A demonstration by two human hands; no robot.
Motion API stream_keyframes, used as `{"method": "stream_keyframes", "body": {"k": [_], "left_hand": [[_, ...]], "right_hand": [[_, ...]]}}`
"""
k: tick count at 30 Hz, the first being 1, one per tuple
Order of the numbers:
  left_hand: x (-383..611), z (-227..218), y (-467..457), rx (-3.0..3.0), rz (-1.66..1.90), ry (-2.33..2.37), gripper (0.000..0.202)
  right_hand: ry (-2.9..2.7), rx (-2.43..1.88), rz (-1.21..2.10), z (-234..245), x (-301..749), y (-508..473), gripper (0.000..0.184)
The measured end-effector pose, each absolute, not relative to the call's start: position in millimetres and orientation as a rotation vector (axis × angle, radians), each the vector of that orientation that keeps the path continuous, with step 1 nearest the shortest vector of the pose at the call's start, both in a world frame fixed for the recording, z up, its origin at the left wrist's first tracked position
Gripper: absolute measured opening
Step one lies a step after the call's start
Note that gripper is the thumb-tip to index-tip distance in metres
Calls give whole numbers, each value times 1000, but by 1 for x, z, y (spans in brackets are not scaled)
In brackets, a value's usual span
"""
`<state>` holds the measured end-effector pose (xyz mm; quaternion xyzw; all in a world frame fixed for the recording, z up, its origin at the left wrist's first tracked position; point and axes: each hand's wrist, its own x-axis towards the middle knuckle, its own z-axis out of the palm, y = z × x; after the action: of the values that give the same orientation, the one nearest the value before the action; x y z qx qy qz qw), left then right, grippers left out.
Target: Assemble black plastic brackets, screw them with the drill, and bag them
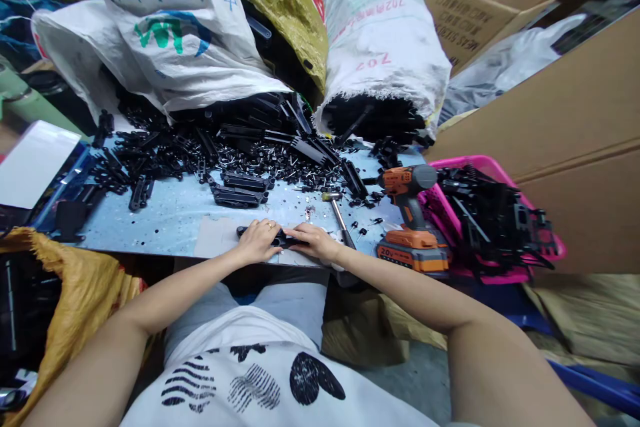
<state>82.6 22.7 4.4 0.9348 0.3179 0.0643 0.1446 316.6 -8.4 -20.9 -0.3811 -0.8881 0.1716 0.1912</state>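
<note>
At the table's near edge, both hands are on a long black plastic part (284, 239) lying over a pale cardboard sheet (213, 235). My left hand (260, 240) covers the left half of the part, its fingers curled over it. From the other side my right hand (315, 243) grips the right end, and its fingers hide most of that end. A small hammer (339, 215) lies just beyond my right hand. Behind the hands, several similar black parts (241, 196) are stacked on the blue tabletop (165, 219).
An orange cordless drill (411, 213) stands to the right, beside a pink basket (480, 161) of black parts. Small black pieces and pins (280, 163) are heaped across the back. White sacks (385, 33) spill black parts there. A yellow sack (85, 287) hangs at the left.
</note>
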Motion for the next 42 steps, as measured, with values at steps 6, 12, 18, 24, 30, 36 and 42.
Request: {"method": "stream_keyframes", "body": {"k": [6,12,18,24,30,36,42], "left_hand": [[88,-3,13,2628,274,1096,45],[72,5,5,2752,213,940,56],[44,5,9,3014,183,768,53],[29,22,25,2859,595,939,54],[21,83,-37,2293,1087,425,58],[40,86,-73,2069,1515,323,63],[23,27,-30,2722,1418,822,77]], "right_hand": [[-2425,-1158,372,-27,311,-15,41],[-2662,-974,262,-19,323,0,43],[-2626,-1332,-47,-14,309,-13,58],[-2549,-1231,12,34,279,-24,63],[-2389,-510,813,102,244,-46,55],[-1437,-532,890,50,158,-69,47],[-1661,-909,691,13,158,25,41]]}}
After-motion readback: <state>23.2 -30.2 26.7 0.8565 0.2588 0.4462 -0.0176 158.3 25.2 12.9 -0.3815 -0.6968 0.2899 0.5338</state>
